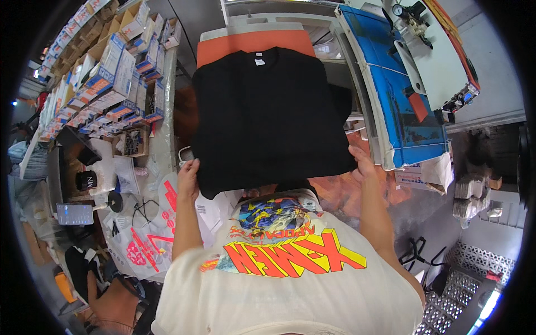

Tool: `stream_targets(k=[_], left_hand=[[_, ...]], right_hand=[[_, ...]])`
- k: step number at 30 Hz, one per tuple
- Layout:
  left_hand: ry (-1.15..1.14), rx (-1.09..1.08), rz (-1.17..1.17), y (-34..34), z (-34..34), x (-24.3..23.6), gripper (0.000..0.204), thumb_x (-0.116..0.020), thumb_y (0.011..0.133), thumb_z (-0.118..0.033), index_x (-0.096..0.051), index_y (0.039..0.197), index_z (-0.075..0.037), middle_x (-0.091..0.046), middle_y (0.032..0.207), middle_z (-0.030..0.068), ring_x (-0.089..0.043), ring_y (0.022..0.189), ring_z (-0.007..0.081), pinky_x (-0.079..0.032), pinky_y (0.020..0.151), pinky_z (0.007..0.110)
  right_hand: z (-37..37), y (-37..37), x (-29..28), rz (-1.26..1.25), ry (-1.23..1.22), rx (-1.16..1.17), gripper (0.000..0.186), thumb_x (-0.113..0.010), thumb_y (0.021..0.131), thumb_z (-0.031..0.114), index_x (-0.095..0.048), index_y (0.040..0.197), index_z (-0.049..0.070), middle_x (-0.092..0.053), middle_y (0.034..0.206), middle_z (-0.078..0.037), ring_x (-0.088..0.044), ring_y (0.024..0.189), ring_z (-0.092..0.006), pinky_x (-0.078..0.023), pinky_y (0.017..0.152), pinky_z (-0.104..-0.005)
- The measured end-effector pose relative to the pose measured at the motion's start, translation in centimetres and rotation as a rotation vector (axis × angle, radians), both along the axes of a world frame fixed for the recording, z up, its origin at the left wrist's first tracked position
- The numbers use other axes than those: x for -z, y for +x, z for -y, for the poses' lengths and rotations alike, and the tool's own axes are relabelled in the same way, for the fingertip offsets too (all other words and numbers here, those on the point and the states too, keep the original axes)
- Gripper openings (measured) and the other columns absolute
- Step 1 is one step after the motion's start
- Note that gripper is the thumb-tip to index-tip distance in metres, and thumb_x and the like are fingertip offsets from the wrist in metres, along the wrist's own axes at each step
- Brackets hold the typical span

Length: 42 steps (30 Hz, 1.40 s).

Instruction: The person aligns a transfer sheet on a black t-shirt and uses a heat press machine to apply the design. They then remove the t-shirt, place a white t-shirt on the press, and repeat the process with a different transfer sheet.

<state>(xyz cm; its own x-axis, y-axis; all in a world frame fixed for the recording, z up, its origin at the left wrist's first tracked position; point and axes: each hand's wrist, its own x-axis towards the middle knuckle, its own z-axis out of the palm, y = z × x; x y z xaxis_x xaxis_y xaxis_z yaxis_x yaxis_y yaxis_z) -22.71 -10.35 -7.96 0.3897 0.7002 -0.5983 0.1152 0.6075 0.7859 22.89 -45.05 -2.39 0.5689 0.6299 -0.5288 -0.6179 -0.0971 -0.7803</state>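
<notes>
A black T-shirt (268, 111) is spread out in front of me, its neckline with small white labels at the far end. Under its collar shows an orange board (259, 44), on which the far part of the shirt lies. My left hand (188, 174) is closed on the near left corner of the shirt. At the near right corner, my right hand (362, 162) pinches the fabric between thumb and fingers. The near edge stretches between both hands, with a slight droop by the left one. One sleeve hangs off the right side.
To the right stands a blue screen-printing frame (393, 95) with a pressure gauge (398, 10) beyond it. Stacked cardboard boxes (111, 72) fill the left side. A table there bears a plastic sheet with red print (148, 245), a lit phone (75, 213) and a black tape roll (86, 180).
</notes>
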Motion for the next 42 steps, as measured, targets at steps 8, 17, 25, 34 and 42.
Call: stream_targets(k=[8,17,25,34,42], left_hand=[[-0.176,-0.127,0.454,-7.3,2.9,-2.0,0.024,-0.069,0.096,-0.011,-0.062,0.117,-0.003,-0.072,0.112,0.0106,-0.069,0.106,0.0238,-0.054,0.100,0.042],[-0.150,-0.028,-0.191,-11.3,3.0,2.2,0.038,-0.070,0.098,-0.028,-0.061,0.126,-0.004,-0.070,0.116,0.0081,-0.069,0.097,0.0167,-0.056,0.087,0.033],[0.102,-0.023,-0.224,-8.6,-2.5,4.9,0.030,-0.067,0.101,-0.026,-0.066,0.120,-0.003,-0.071,0.096,0.0031,-0.065,0.077,0.0098,-0.049,0.066,0.022],[0.503,0.088,-0.277,-1.6,-7.8,0.2,0.024,-0.065,0.102,-0.018,-0.068,0.117,0.001,-0.072,0.099,0.0052,-0.066,0.084,0.0112,-0.052,0.073,0.024],[0.845,0.053,-0.430,3.7,-4.1,-10.7,0.022,-0.064,0.101,-0.016,-0.070,0.113,0.002,-0.073,0.098,0.0091,-0.069,0.088,0.0144,-0.055,0.080,0.028]], right_hand=[[4.7,-0.6,1.4,-0.071,0.137,-0.013,0.015,-0.070,0.096,0.016,-0.068,0.103,0.004,-0.071,0.102,-0.007,-0.066,0.095,-0.0184,-0.052,0.090,-0.0331],[3.8,-4.2,-1.1,0.750,-0.837,-0.577,0.036,-0.074,0.092,0.029,-0.073,0.109,-0.002,-0.074,0.100,-0.013,-0.070,0.095,-0.0253,-0.055,0.084,-0.0367],[0.4,5.7,-22.1,1.214,-0.758,-0.151,0.025,-0.067,0.094,0.025,-0.075,0.099,0.002,-0.075,0.097,-0.016,-0.073,0.086,-0.0284,-0.057,0.080,-0.0395],[4.6,19.4,-15.3,1.764,-1.387,-0.515,0.036,-0.049,0.098,0.010,-0.057,0.132,0.005,-0.068,0.123,-0.019,-0.068,0.106,-0.0415,-0.055,0.090,-0.0528],[0.7,4.4,-20.6,1.993,-1.181,-0.549,0.043,-0.064,0.087,0.005,-0.062,0.130,0.002,-0.072,0.100,-0.016,-0.070,0.088,-0.0336,-0.058,0.078,-0.0450]])
